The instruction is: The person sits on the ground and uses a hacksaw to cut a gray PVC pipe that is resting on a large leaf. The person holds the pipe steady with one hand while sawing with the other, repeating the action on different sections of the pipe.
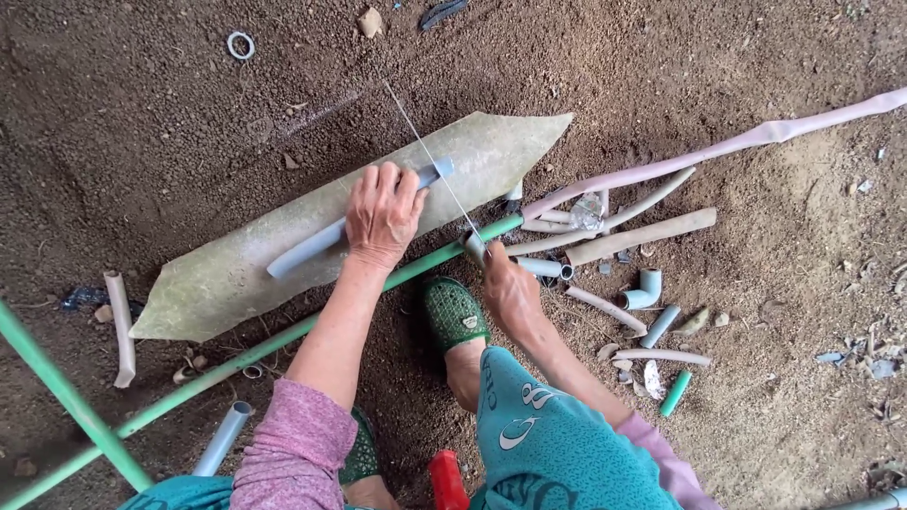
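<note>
My left hand [383, 215] presses down on a grey plastic pipe [302, 250] that lies along a pale, pointed flat slab [213, 283] on the dirt. The pipe's far end sticks out past my fingers. My right hand [510, 288] grips the near end of a thin metal saw blade [430, 156]. The blade runs up and to the left across the pipe close to its far end. My foot in a green slipper [455, 314] rests between my two arms, next to a long green pipe [236, 364].
A heap of cut pipe pieces [614, 236], a grey elbow fitting [647, 288] and a short green piece [675, 392] lie at the right. A pink hose [718, 149] crosses the upper right. A grey pipe [222, 439] and a red object [447, 482] sit near the bottom.
</note>
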